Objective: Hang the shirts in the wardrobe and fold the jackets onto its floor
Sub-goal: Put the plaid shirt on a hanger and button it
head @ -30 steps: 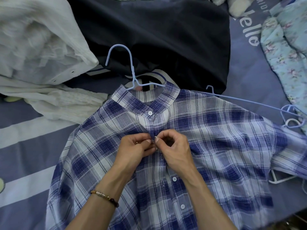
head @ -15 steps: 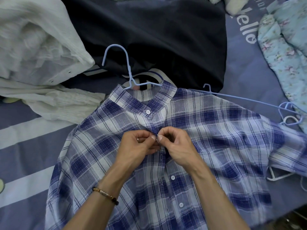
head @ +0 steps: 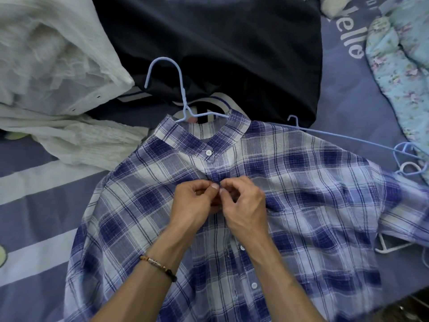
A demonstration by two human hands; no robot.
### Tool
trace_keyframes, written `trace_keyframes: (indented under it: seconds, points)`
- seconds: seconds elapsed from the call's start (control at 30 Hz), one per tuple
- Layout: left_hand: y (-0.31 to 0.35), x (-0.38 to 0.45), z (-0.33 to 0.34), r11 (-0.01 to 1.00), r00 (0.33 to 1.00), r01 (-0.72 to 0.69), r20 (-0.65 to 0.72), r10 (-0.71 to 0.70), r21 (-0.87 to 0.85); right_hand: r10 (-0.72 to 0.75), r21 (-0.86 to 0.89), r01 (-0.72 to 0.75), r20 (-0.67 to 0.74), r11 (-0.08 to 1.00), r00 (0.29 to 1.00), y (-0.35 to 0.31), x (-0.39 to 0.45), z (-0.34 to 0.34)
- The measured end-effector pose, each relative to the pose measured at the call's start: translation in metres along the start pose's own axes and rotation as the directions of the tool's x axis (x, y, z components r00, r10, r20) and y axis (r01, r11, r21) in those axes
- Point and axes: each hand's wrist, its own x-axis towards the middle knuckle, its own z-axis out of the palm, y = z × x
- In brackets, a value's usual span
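A blue and white plaid shirt (head: 313,194) lies front-up on the bed, with a light blue hanger (head: 178,89) inside its collar and the hook pointing away from me. My left hand (head: 195,203) and my right hand (head: 241,203) meet at the button placket just below the collar button. Both pinch the shirt's front edges between thumb and fingers. The button under my fingers is hidden. A dark navy jacket (head: 232,49) lies spread beyond the collar.
A pile of white garments (head: 51,73) sits at the upper left. More light blue hangers (head: 408,156) and a white hanger (head: 390,247) lie at the right. A floral fabric (head: 401,73) is at the far right. The bedsheet (head: 34,205) is purple with white stripes.
Both hands stay pinched at the same placket spot with small finger shifts. The view has drifted slightly, so the shirt sits a little lower and left in frame.
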Motion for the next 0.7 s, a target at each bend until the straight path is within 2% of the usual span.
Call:
trace_keyframes:
  seconds: [0.07,0.13,0.2,0.37,0.43,0.5,0.57,0.63,0.7]
  points:
    - [-0.001,0.001,-0.001,1.000,0.999,-0.021,-0.024,0.021,-0.003,-0.018,-0.025,0.018,0.011,1.000,1.000,0.000,0.002,0.000]
    - [-0.002,0.002,-0.001,0.999,0.996,-0.049,-0.081,0.047,-0.021,0.032,0.008,-0.032,0.044,0.999,0.999,-0.001,0.004,-0.001]
    - [-0.003,0.004,-0.002,0.996,0.989,-0.087,-0.119,0.087,0.002,0.153,0.101,-0.162,0.092,0.982,0.984,-0.003,0.006,-0.004]
    - [-0.008,0.008,-0.005,0.948,0.963,-0.228,-0.089,0.253,0.224,0.411,0.259,-0.455,0.205,0.852,0.888,-0.003,0.009,-0.006]
    - [-0.012,0.011,-0.006,0.929,0.954,-0.238,-0.112,0.278,0.283,0.422,0.230,-0.490,0.290,0.840,0.859,-0.003,0.010,-0.006]
    - [-0.016,0.014,-0.005,0.942,0.960,-0.205,-0.132,0.246,0.266,0.403,0.178,-0.485,0.357,0.856,0.843,-0.002,0.006,-0.009]
    - [-0.016,0.015,-0.002,0.946,0.976,-0.165,-0.095,0.198,0.278,0.418,0.119,-0.474,0.320,0.873,0.850,0.004,-0.001,-0.017]
    - [-0.018,0.014,0.000,0.864,0.972,-0.194,-0.026,0.232,0.465,0.451,0.135,-0.487,0.231,0.863,0.862,0.017,-0.013,-0.024]
    - [-0.022,0.007,0.006,0.676,0.956,-0.239,0.045,0.292,0.697,0.472,0.180,-0.496,0.161,0.850,0.867,0.028,-0.026,-0.033]
